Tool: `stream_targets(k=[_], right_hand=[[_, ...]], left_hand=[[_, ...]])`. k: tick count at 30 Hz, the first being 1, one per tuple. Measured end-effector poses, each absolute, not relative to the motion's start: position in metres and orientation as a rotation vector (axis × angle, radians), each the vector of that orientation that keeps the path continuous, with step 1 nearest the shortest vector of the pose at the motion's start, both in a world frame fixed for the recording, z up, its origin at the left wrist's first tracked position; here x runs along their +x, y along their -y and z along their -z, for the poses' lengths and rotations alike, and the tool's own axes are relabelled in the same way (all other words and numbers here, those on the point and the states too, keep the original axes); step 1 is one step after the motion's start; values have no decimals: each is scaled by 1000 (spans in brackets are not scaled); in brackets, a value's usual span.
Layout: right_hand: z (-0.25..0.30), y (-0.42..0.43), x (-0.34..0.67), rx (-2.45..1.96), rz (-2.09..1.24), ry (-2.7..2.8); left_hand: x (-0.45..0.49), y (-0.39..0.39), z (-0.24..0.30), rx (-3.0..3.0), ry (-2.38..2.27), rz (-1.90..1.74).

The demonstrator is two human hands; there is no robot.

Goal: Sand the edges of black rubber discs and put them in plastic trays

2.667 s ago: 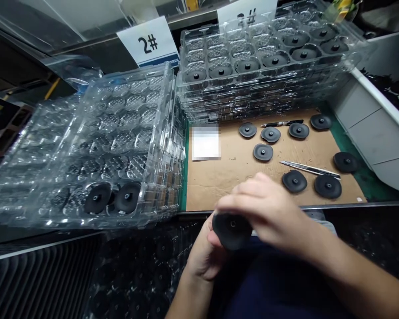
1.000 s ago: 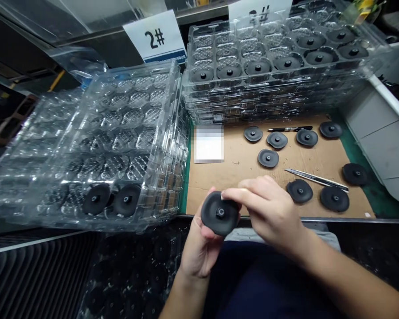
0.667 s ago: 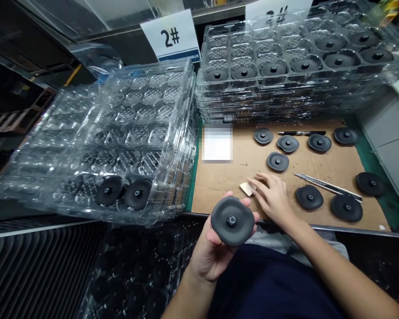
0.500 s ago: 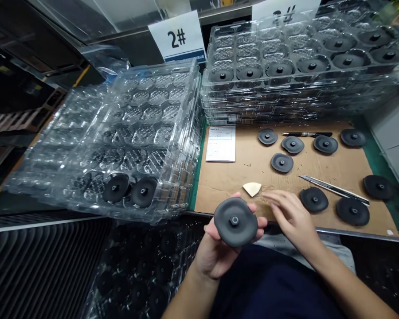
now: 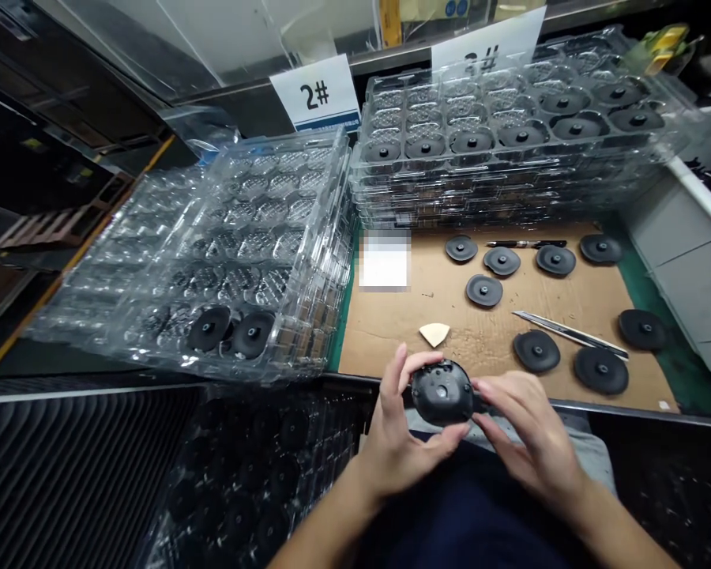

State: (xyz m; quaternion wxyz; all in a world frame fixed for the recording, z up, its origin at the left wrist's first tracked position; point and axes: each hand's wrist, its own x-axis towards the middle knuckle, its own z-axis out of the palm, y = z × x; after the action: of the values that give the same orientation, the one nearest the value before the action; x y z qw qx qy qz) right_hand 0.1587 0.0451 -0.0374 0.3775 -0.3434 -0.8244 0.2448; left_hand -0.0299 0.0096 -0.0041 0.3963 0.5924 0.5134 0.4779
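Note:
My left hand (image 5: 398, 442) and my right hand (image 5: 524, 431) both grip a round black rubber disc (image 5: 442, 391) just in front of the bench edge, above my lap. The disc's underside with small bumps faces up. A small beige wedge-shaped scraper (image 5: 434, 333) lies on the brown cardboard mat (image 5: 391, 332) just beyond my hands. Several more black discs (image 5: 536, 350) lie scattered on the mat.
A stack of clear blister trays (image 5: 231, 253) with two discs in its near row sits at the left. Another tray stack (image 5: 509, 158) holding discs stands at the back. A thin blade (image 5: 569, 333), a black pen (image 5: 524, 243) and a white slip (image 5: 384, 259) lie on the mat.
My right hand laid the beige scraper on the mat, then came back to the disc. The disc has been flipped over and is now held by both hands.

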Motion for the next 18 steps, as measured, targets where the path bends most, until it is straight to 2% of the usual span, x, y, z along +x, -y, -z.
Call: stream_targets(k=[4,8,11,13,18], right_hand=[[14,-70,172,-769,-504,2324],[7,-71,168,-649,-678,2197],[17,-51,154,-773,-872,1982],[29,-38,145,-782,-1000,2034],[69,-48,141,-409,-1116,2425]], left_hand=[[-28,-5,-7,1526,-1301,-1216],[-26,-4,-14,1167,-1315,-1032],[-32,5,-5,941,-1324,-866],[-45,21,5,886,-1414,-802],[-127,108,16,636,-1952,-607]])
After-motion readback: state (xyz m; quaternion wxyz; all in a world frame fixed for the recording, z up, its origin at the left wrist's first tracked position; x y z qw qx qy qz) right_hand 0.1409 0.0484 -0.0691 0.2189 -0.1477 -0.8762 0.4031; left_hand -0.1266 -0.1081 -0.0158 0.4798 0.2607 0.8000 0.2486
